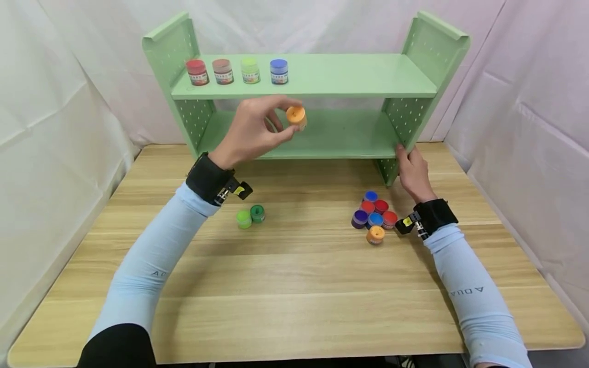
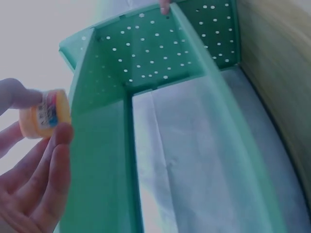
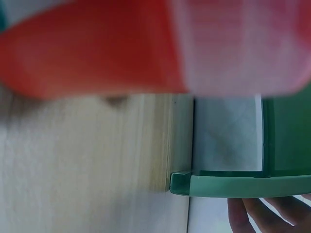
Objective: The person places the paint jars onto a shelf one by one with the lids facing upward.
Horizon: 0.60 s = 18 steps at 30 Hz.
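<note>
My left hand (image 1: 255,125) pinches a small orange paint jar (image 1: 296,116) between thumb and fingertips, just in front of the green shelf (image 1: 340,134). In the left wrist view the jar (image 2: 46,114) is tipped on its side, its printed label showing. At the shelf's lower right, my right hand (image 1: 415,171) grips the perforated side panel, thumb by the lower board's front corner. The right wrist view has its fingers (image 3: 269,213) along the panel's outer face. On the upper board stand a red jar (image 1: 197,72), a brown jar (image 1: 223,71), a light green jar (image 1: 250,70) and a blue jar (image 1: 278,71).
On the wooden table (image 1: 285,296), a light green jar (image 1: 244,219) and a dark green jar (image 1: 257,213) stand left of centre. Several red, blue and purple jars cluster near my right wrist, with another orange jar (image 1: 375,235) in front. White cloth (image 1: 55,76) hangs around.
</note>
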### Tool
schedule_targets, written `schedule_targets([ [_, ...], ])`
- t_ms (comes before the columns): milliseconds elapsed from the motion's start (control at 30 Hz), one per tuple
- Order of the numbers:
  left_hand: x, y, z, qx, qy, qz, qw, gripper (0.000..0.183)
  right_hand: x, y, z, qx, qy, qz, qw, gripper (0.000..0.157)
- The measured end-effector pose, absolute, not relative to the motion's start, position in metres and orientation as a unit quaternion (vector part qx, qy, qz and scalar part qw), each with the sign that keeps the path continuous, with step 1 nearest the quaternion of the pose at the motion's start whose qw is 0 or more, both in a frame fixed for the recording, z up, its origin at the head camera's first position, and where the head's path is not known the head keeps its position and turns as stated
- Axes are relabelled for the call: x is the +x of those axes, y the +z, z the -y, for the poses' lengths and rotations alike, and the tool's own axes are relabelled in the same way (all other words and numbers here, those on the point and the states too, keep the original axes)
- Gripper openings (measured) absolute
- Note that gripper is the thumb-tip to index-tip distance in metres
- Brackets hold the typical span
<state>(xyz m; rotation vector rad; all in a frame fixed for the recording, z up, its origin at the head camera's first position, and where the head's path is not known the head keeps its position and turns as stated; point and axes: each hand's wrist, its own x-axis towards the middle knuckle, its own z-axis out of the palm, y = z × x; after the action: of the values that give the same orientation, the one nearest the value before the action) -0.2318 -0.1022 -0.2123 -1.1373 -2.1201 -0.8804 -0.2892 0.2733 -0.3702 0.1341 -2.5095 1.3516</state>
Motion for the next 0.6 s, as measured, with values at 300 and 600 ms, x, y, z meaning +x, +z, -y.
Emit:
schedule_targets([
  [300,-0.276,-0.217,0.095,-0.363,-0.32,0.8,0.355,0.039,-0.29,-0.379,-0.272,0.044,0.465,0.872,0.144,0.064],
  [600,-0.283,-0.204,0.09,-0.297,-0.264,0.843,0.362,0.038,-0.293,-0.378,-0.27,0.055,0.463,0.872,0.15,0.064],
])
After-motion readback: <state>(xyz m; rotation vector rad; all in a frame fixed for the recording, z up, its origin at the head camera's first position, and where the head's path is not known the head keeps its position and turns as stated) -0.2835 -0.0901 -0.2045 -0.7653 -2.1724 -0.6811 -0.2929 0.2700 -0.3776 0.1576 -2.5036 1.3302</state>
